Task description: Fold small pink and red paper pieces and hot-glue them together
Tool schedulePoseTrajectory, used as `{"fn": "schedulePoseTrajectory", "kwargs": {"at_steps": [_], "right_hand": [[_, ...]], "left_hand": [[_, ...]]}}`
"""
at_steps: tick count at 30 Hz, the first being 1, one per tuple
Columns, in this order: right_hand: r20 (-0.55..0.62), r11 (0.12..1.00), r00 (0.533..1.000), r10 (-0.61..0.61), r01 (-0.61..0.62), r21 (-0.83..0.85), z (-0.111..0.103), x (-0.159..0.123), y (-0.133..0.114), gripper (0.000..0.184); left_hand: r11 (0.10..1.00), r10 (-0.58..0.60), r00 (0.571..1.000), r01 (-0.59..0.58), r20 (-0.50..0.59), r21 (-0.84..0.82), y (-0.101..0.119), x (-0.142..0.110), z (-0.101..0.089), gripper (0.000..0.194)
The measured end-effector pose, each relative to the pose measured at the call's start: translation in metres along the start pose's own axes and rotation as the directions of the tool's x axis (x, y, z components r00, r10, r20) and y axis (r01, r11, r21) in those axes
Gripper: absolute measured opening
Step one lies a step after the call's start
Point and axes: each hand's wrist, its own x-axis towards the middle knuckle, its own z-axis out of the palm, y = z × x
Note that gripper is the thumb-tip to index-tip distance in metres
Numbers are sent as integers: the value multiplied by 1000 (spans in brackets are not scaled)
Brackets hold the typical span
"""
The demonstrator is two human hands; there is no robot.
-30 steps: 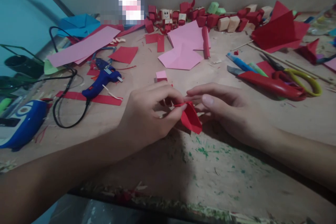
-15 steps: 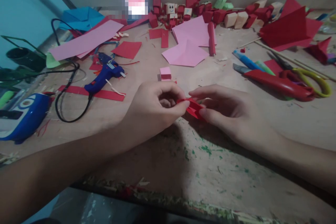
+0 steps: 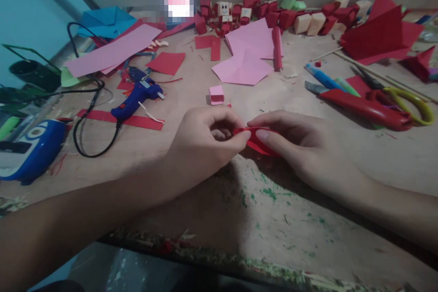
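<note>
A small piece of red paper (image 3: 262, 145) is held just above the table between both hands. My left hand (image 3: 212, 139) pinches its left end between thumb and forefinger. With the thumb laid on top, my right hand (image 3: 296, 146) grips the same paper from the right; its far fingers are partly hidden behind the paper. Just beyond my left hand stands a little pink paper box (image 3: 216, 95), open on the side that faces me.
To the left lie a blue glue gun (image 3: 137, 98) with a black cord and a blue tape dispenser (image 3: 36, 150). A red utility knife (image 3: 366, 108) and yellow-handled scissors (image 3: 415, 105) lie at right. Pink paper sheets (image 3: 242, 66) and several small paper figures (image 3: 224, 9) are at the back.
My right thumb has moved left and up onto the red paper, closer to my left thumb. The paper's right part now lies flatter under it. My left hand has barely moved.
</note>
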Motion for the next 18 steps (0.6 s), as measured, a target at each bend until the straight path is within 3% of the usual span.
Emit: {"fn": "schedulePoseTrajectory", "kwargs": {"at_steps": [9, 15, 18], "right_hand": [[-32, 999, 999, 5, -3, 42, 2, 1, -3, 6], [-31, 996, 997, 69, -67, 52, 2, -1, -4, 8], [-32, 999, 999, 43, -43, 6, 2, 0, -3, 13]], "left_hand": [[990, 91, 996, -89, -15, 107, 2, -5, 5, 7], [921, 268, 963, -267, 34, 285, 2, -8, 1, 8], [888, 330, 943, -326, 45, 325, 3, -9, 1, 9]]}}
